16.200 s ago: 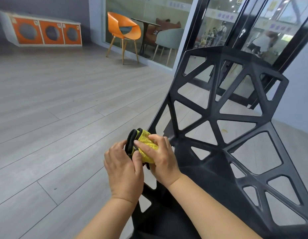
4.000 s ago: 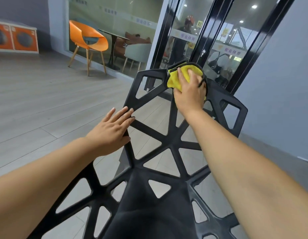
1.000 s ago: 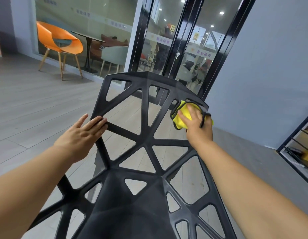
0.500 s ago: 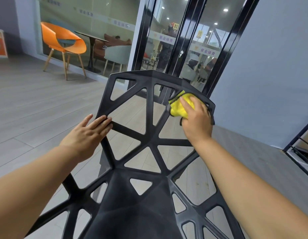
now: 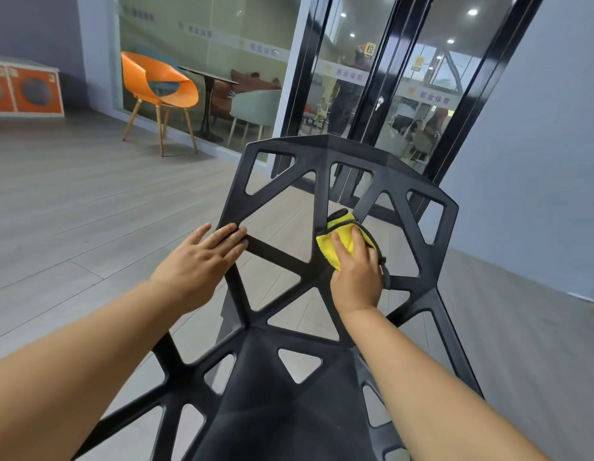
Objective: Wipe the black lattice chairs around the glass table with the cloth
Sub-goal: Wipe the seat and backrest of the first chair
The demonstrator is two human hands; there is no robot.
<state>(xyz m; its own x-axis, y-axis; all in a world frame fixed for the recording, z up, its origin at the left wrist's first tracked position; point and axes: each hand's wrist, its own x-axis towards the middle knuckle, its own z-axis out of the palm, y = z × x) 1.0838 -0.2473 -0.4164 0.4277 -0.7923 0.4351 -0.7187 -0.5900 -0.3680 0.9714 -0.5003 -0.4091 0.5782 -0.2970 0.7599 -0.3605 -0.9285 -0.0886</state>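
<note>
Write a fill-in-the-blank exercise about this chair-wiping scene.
1. The right hand presses a ____ cloth against the backrest of the black lattice chair.
2. The left hand lies flat on the backrest, its fingers ____ rather than curled.
3. By the glass wall stands a wooden-legged chair coloured ____.
Missing words: yellow, straight, orange.

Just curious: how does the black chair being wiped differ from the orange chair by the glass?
The black lattice chair is an open web of struts; the orange chair is a smooth curved shell. The black one is near, with a yellow cloth pressed on it; the orange one stands far off. Nobody sits in either.
</note>
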